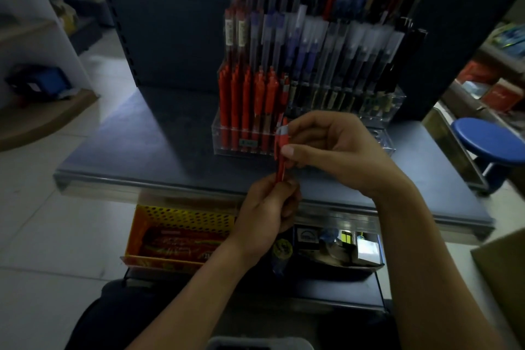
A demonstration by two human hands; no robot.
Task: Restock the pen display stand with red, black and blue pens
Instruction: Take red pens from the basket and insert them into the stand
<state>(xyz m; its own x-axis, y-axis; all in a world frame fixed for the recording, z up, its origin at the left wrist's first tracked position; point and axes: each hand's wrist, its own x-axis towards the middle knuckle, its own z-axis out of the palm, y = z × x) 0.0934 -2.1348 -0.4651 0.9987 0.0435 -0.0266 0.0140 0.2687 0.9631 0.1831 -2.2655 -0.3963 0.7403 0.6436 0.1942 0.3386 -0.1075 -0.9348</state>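
Restock partway: 1 red pen held just in front of the stand.
Left hand grips its lower end and right hand pinches its top. The pen stands nearly upright, top toward the stand. Red front slots look full; those at right seem empty.

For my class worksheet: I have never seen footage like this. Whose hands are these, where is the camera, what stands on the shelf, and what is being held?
No machine here: a person works bare-handed. The single picture comes from a camera worn on their head, looking forward and down. The left hand grips the lower end of a red pen; the right hand pinches its upper part. On the dark shelf stands a clear display stand, red pens filling its left side, darker pens to the right. An orange basket sits below the shelf.
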